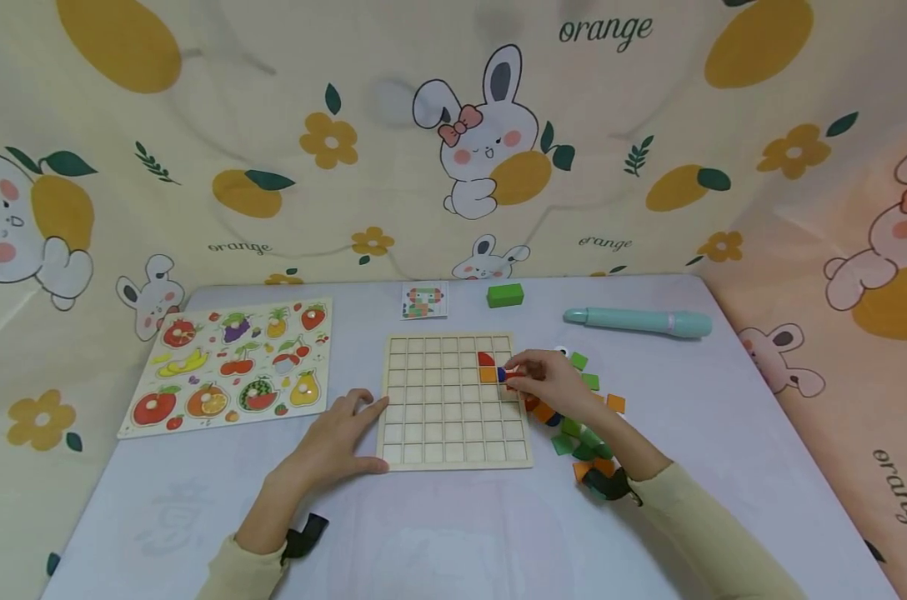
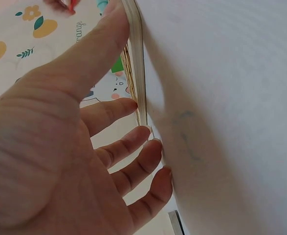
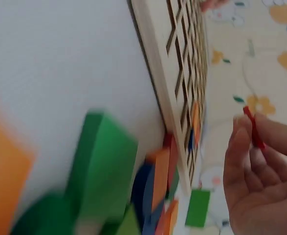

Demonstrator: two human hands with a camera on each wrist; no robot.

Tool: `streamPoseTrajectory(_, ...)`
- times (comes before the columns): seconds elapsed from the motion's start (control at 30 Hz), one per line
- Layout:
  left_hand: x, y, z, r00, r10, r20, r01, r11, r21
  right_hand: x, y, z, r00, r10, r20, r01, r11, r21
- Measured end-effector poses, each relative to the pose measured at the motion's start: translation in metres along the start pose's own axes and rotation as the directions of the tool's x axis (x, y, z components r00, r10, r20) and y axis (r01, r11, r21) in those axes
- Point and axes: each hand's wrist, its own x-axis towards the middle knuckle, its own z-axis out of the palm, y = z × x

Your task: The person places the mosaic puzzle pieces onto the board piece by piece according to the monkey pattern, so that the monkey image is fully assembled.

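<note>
The left hand [image 1: 332,442] rests against the left edge of a wooden grid board [image 1: 453,468], thumb and index finger touching the frame; in the left wrist view the fingers [image 2: 128,149] are spread and slightly bent along the board's side [image 2: 137,58]. Over the board's right side, the right hand [image 1: 554,383] pinches a small red piece [image 3: 253,128] between thumb and fingertips, seen in the right wrist view. Near those fingertips a blue piece [image 1: 502,375] lies on the grid, beside an orange square [image 1: 487,375]. A red piece [image 1: 486,359] sits above the orange one.
Loose green, orange and blue pieces [image 1: 584,450] lie right of the board, under the right forearm. A fruit puzzle board [image 1: 232,408] is at the left. Behind the grid are a pattern card [image 1: 424,301], a green block [image 1: 505,295] and a teal pen-like object [image 1: 637,322].
</note>
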Motion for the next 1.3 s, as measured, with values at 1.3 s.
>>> streamPoseTrajectory(1.3,0.000,-0.002,0.002,1.000,0.002,-0.004,-0.002,1.000,0.005,0.023,-0.010,0.034,1.000,0.015,0.026,-0.007,0.960,-0.280)
